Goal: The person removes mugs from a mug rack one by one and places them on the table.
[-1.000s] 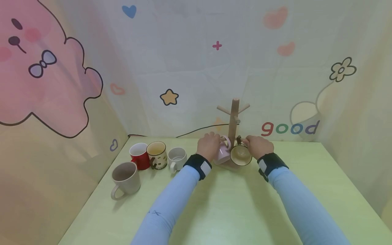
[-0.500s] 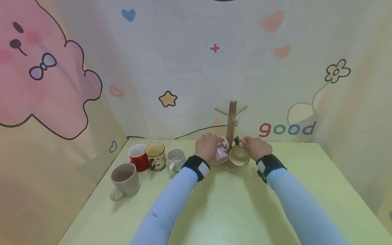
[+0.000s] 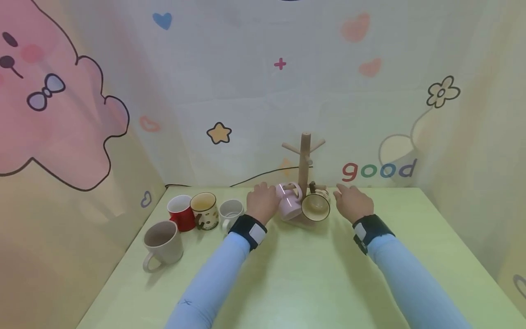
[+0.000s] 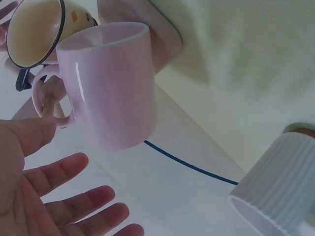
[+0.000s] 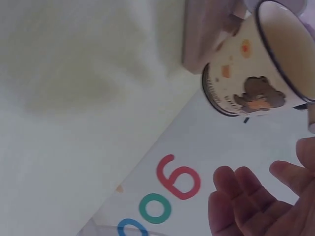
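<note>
A wooden mug tree (image 3: 304,160) stands at the back of the table, with a pink mug (image 3: 289,201) and a cream mug with a dark rim (image 3: 315,208) hanging by their handles on its lower pegs. My left hand (image 3: 261,201) is just left of the pink mug, fingers spread and holding nothing; in the left wrist view its thumb is near the mug's handle (image 4: 39,93). My right hand (image 3: 354,203) is right of the cream mug, apart from it, with loose fingers. A bear picture (image 5: 263,93) shows on that mug's side in the right wrist view.
On the left of the table (image 3: 287,283) stand a red mug (image 3: 185,219), a patterned cream mug (image 3: 207,217), a white mug (image 3: 231,210) and a larger beige mug (image 3: 166,246). The tree's upper pegs (image 3: 291,147) hold nothing. A printed curtain (image 3: 246,68) hangs behind.
Both hands have let go and moved outward, the left hand off the pink mug and the right off the cream mug. Both mugs stay hanging on the tree. The head view has shifted slightly.
</note>
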`<state>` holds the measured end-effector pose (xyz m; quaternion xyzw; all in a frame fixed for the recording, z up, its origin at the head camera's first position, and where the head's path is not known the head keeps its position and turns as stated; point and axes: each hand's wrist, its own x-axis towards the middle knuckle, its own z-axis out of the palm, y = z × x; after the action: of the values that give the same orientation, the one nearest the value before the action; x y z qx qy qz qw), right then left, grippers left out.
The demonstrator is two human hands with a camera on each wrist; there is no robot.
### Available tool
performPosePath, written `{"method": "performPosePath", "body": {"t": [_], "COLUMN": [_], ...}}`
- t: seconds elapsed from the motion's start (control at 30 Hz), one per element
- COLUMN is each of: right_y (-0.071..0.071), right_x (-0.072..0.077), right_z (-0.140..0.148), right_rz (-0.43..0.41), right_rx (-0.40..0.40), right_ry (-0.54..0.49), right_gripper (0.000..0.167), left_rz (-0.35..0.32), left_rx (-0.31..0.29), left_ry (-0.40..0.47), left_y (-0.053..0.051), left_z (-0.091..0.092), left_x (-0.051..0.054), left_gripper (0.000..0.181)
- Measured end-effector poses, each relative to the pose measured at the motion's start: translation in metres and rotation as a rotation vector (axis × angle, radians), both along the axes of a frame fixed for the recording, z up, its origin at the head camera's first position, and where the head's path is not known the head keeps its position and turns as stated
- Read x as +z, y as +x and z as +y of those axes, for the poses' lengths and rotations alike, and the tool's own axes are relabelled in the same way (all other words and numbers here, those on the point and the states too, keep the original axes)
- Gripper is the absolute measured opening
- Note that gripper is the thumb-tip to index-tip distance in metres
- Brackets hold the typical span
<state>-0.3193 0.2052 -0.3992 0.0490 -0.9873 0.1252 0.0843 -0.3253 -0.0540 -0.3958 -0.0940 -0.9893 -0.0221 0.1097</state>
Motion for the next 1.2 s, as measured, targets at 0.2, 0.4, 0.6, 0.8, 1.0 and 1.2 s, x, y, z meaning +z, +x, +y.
{"method": "performPosePath", "body": {"t": [0.2, 0.4, 0.6, 0.8, 1.0, 1.2], "right_y": [-0.002, 0.0, 0.001, 0.0, -0.004, -0.008], "right_x": [-0.016, -0.03, -0.046, -0.063, -0.075, -0.082], "right_z": [0.005, 0.005, 0.002, -0.001, -0.005, -0.011], "right_rz": [-0.018, 0.01, 0.045, 0.073, 0.116, 0.235], "right_rx": [-0.013, 0.021, 0.084, 0.145, 0.153, 0.191], "right_ry": [-0.009, -0.005, -0.008, -0.03, -0.065, -0.129], "right_gripper": [0.047, 0.047, 0.059, 0.088, 0.104, 0.106], "left_rz": [0.021, -0.032, -0.125, -0.183, -0.193, -0.203], "left_rx": [-0.04, -0.073, -0.082, -0.097, -0.099, -0.101], "left_ry": [0.035, 0.014, -0.041, -0.059, -0.047, -0.053], "left_y": [0.014, 0.028, 0.045, 0.06, 0.066, 0.068], "left_z": [-0.016, -0.024, -0.025, -0.024, -0.023, -0.024], "left_x": [-0.011, -0.015, -0.014, -0.02, -0.028, -0.032], "left_gripper": [0.03, 0.041, 0.047, 0.053, 0.055, 0.056]}}
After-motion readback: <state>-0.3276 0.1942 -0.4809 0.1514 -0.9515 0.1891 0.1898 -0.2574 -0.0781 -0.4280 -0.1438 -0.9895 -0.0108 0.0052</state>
